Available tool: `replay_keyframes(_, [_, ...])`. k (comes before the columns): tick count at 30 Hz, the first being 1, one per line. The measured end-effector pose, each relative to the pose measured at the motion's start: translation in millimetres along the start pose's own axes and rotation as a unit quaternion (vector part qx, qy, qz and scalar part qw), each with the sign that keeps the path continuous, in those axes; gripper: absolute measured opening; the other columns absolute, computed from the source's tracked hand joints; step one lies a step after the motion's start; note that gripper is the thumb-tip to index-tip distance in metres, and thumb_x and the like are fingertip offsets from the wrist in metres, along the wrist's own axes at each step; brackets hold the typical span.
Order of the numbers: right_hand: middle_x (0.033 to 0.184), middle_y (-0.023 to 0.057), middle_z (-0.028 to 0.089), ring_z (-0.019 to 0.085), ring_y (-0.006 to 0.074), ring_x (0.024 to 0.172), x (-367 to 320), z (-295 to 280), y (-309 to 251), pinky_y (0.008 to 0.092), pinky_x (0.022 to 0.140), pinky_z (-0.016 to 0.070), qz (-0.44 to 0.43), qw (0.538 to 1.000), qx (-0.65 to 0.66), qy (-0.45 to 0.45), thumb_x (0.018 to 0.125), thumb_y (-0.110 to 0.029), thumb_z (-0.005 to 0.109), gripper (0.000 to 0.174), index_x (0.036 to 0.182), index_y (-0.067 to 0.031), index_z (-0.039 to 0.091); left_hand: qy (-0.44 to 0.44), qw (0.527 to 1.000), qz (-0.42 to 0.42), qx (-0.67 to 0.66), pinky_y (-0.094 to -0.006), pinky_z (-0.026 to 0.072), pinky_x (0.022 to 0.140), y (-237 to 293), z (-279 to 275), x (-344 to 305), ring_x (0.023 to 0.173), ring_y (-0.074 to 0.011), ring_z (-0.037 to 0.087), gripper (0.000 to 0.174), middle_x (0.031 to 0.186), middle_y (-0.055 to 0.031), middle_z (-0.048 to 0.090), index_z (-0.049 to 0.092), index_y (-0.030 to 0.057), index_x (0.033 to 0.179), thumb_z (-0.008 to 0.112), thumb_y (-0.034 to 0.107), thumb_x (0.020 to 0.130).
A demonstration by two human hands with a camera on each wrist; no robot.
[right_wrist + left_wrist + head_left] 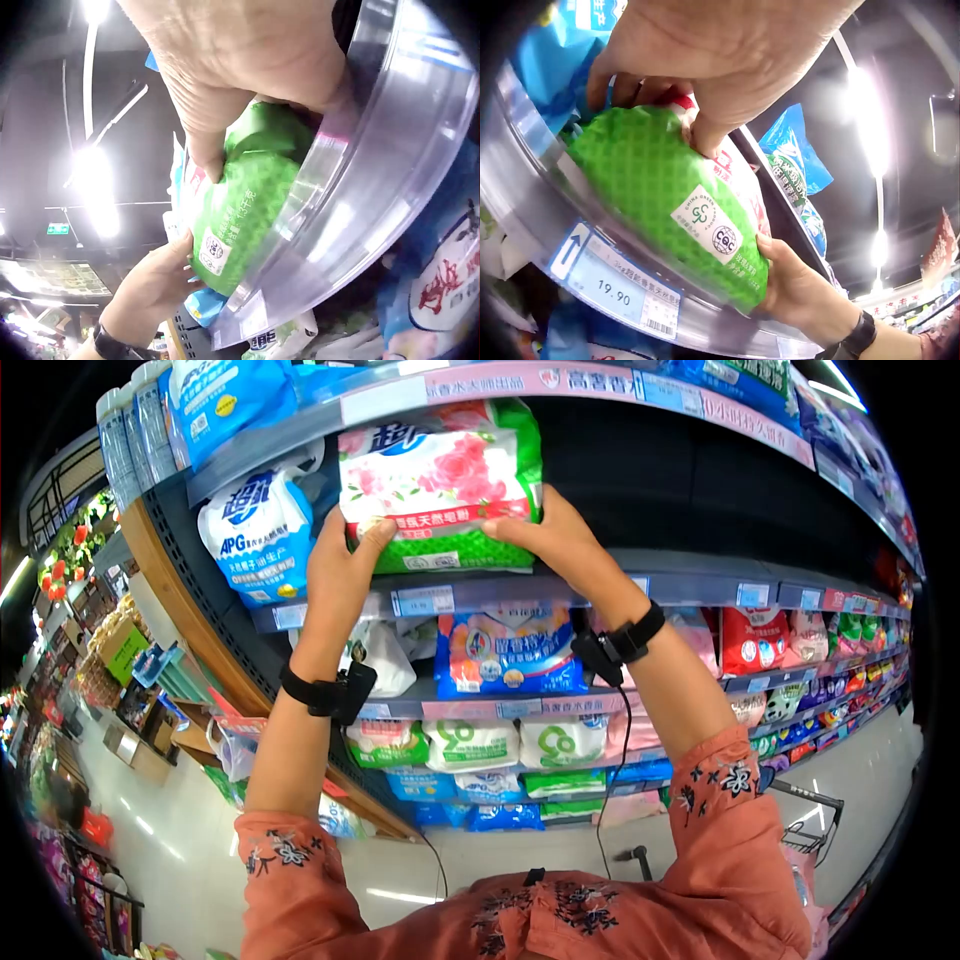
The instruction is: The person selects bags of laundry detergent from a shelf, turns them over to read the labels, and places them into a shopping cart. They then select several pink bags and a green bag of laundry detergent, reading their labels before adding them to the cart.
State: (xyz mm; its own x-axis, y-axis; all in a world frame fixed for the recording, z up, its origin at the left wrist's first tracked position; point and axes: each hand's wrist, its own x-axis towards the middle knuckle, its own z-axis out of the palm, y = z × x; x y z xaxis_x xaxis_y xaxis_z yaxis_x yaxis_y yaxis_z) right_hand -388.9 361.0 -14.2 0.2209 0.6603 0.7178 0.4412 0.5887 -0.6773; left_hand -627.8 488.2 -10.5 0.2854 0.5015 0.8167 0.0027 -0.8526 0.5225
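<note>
Both hands grip a bag of washing powder (430,490) at its two lower sides, thumbs across the front. The bag is white with pink roses, a red band and a green base (652,195). My left hand (342,560) holds the left side; its thumb presses the front in the left wrist view. My right hand (560,545) holds the right side, its other fingers hidden behind the bag. The green base sits right at the clear shelf edge (330,210). A blue and white bag (262,535) stands just left of the held one.
A dark shelf space (680,500) lies to the right. Below are more shelves of packets, such as a blue bag (510,650). A price tag (615,289) is on the shelf edge. A wooden shelf end (215,630) stands left, and a cart (810,815) at lower right.
</note>
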Motion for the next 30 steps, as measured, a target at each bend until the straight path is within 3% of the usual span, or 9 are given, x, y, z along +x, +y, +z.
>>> replay_keyframes(3, [0.111, 0.0144, 0.067, 0.064, 0.0176, 0.1, -5, -3, -22, 0.0315, 0.089, 0.0507, 0.025, 0.998, 0.052, 0.022, 0.081, -0.035, 0.082, 0.06, 0.118, 0.0051, 0.056, 0.003, 0.999, 0.014, -0.042, -0.0332, 0.0476, 0.088, 14, 6, 10, 0.099, -0.0219, 0.064, 0.045, 0.109, -0.0137, 0.069, 0.063, -0.0005, 0.119, 0.072, 0.033, 0.092])
replay_keyframes(11, [0.112, 0.0123, 0.068, 0.066, 0.0141, 0.098, -44, -30, -66, 0.0296, 0.086, 0.052, 0.107, 0.981, 0.142, 0.077, 0.09, -0.03, 0.073, 0.053, 0.125, 0.0057, 0.056, -0.048, 0.995, 0.061, -0.059, -0.0371, 0.0433, 0.094, 60, 20, 14, 0.106, -0.0286, 0.058, 0.057, 0.112, -0.0186, 0.061, 0.062, -0.0011, 0.125, 0.061, 0.049, 0.097])
replay_keyframes(15, [0.114, 0.0116, 0.067, 0.066, 0.0134, 0.098, -97, -37, -84, 0.0285, 0.086, 0.0531, 0.088, 0.973, 0.156, 0.147, 0.092, -0.024, 0.069, 0.047, 0.126, 0.0052, 0.056, -0.08, 0.986, 0.041, -0.14, -0.0369, 0.0397, 0.105, 68, 35, -19, 0.122, -0.0282, 0.053, 0.065, 0.126, -0.0201, 0.056, 0.056, -0.0013, 0.136, 0.063, 0.049, 0.097])
replay_keyframes(16, [0.114, 0.0115, 0.067, 0.066, 0.0133, 0.098, -111, -39, -88, 0.0285, 0.086, 0.0531, 0.085, 0.972, 0.143, 0.166, 0.091, -0.024, 0.069, 0.047, 0.126, 0.0048, 0.056, -0.115, 0.972, -0.034, -0.201, -0.0377, 0.0368, 0.11, 73, 36, -31, 0.129, -0.028, 0.049, 0.076, 0.136, -0.0214, 0.051, 0.045, -0.0042, 0.144, 0.066, 0.05, 0.095])
replay_keyframes(19, [0.113, 0.0103, 0.066, 0.064, 0.0134, 0.099, -152, -39, -104, 0.0288, 0.087, 0.052, 0.108, 0.969, 0.061, 0.213, 0.088, -0.024, 0.07, 0.049, 0.126, 0.0039, 0.056, -0.158, 0.926, -0.102, -0.327, -0.0364, 0.0412, 0.107, 61, 56, -64, 0.127, -0.0261, 0.051, 0.085, 0.137, -0.0207, 0.051, 0.035, -0.0072, 0.148, 0.068, 0.049, 0.093])
replay_keyframes(20, [0.113, 0.0101, 0.066, 0.063, 0.0134, 0.099, -166, -42, -108, 0.029, 0.087, 0.0515, 0.121, 0.968, 0.011, 0.218, 0.087, -0.024, 0.071, 0.05, 0.126, 0.0041, 0.056, -0.211, 0.88, -0.134, -0.404, -0.0333, 0.0458, 0.101, 72, 52, -73, 0.121, -0.023, 0.056, 0.087, 0.135, -0.0204, 0.054, 0.032, -0.0099, 0.147, 0.069, 0.047, 0.093])
replay_keyframes(23, [0.114, 0.01, 0.064, 0.06, 0.0143, 0.103, -204, -43, -125, 0.0302, 0.092, 0.0484, 0.145, 0.962, -0.113, 0.202, 0.082, -0.026, 0.075, 0.059, 0.128, 0.0048, 0.055, -0.266, 0.813, -0.235, -0.461, -0.0292, 0.0473, 0.096, 62, 69, -109, 0.116, -0.0182, 0.058, 0.074, 0.129, -0.014, 0.06, 0.041, -0.0037, 0.144, 0.068, 0.045, 0.095])
replay_keyframes(28, [0.128, 0.0128, 0.06, 0.058, 0.0185, 0.116, -252, -66, -143, 0.0339, 0.101, 0.0457, 0.153, 0.962, -0.142, 0.175, 0.083, -0.028, 0.079, 0.075, 0.142, 0.0049, 0.045, -0.18, 0.844, -0.261, -0.433, -0.0312, 0.0461, 0.098, 81, 103, -171, 0.113, -0.0189, 0.059, 0.067, 0.129, -0.0109, 0.061, 0.044, -0.0003, 0.144, 0.067, 0.041, 0.097])
replay_keyframes(30, [0.119, 0.0086, 0.063, 0.059, 0.0144, 0.106, -270, -73, -164, 0.0301, 0.093, 0.0489, 0.185, 0.958, -0.122, 0.184, 0.084, -0.026, 0.078, 0.063, 0.134, 0.0035, 0.052, -0.174, 0.851, -0.266, -0.418, -0.0314, 0.0485, 0.097, 101, 112, -194, 0.114, -0.0183, 0.06, 0.062, 0.132, -0.0115, 0.059, 0.04, 0.0, 0.146, 0.063, 0.035, 0.1])
